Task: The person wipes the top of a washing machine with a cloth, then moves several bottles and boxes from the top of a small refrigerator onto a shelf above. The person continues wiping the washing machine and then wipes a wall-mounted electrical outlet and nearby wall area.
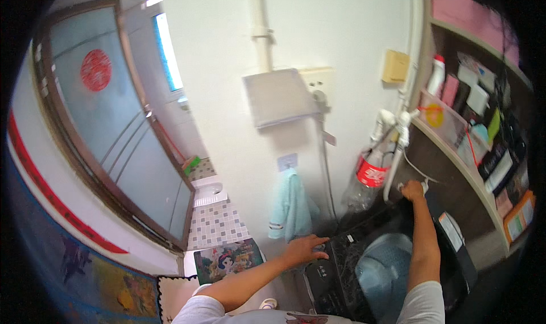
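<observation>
My left hand (306,251) is at the left end of a black water dispenser or similar cabinet (337,273), its fingers apart and nothing held. A translucent blue water bottle (384,273) lies or stands on that black top, beside my right forearm. My right hand (413,191) reaches to the wall side, with curled fingers by a small white object (425,186) and a thin white cord; whether it grips either cannot be told. Just left of it, a plastic bottle with a red label (372,175) hangs from white pipes (403,130). A light blue towel (291,206) hangs above my left hand.
Shelves (465,151) with boxes and small containers curve along the right. A grey box (281,97) and a wall socket (318,85) are on the wall ahead. At the left stand a frosted glass door (115,119) and a printed mat (230,260) before a tiled floor.
</observation>
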The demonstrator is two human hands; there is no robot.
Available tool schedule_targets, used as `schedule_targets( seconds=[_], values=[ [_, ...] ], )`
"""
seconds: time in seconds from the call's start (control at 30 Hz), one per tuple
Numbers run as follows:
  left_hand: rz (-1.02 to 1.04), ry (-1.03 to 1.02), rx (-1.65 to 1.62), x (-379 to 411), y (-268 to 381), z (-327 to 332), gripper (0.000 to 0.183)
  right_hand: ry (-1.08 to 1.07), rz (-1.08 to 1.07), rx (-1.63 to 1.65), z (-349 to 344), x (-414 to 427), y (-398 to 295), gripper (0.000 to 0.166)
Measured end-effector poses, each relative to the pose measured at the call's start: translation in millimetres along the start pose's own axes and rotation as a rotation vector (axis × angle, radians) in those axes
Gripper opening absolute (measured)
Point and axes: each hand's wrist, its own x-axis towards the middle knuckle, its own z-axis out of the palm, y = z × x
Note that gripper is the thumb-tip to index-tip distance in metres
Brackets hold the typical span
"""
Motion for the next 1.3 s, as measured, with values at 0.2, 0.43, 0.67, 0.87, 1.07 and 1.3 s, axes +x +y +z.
schedule_targets(
  seconds=[0.2, 0.43, 0.67, 0.87, 1.07, 1.3],
  values=[
    [-0.002, -0.027, -0.007, 2.6, 7.7, 2.3, 0.070, -0.058, -0.030, 0.358, -11.2, -9.9, -4.2, 0.044],
    [0.010, -0.053, -0.233, -6.4, 20.7, -2.3, 0.060, 0.421, 0.192, 0.423, -61.5, -100.7, 53.5, 0.031],
    [0.049, 0.148, -0.300, -42.9, -12.7, -24.9, 0.048, 0.390, 0.005, 0.216, -13.7, -190.8, 58.7, 0.036],
    [0.101, 0.060, -0.252, 12.5, -17.1, -4.5, 0.044, 0.510, 0.296, 0.136, -12.2, -243.2, 144.9, 0.028],
    [0.056, 0.052, -0.258, 7.0, -5.8, -4.2, 0.044, 0.518, 0.582, -0.023, -14.4, -316.1, 223.3, 0.033],
    [0.040, 0.063, -0.223, 8.7, -19.3, -4.3, 0.047, 0.416, 0.763, -0.067, -28.1, -371.5, 238.0, 0.032]
  ],
)
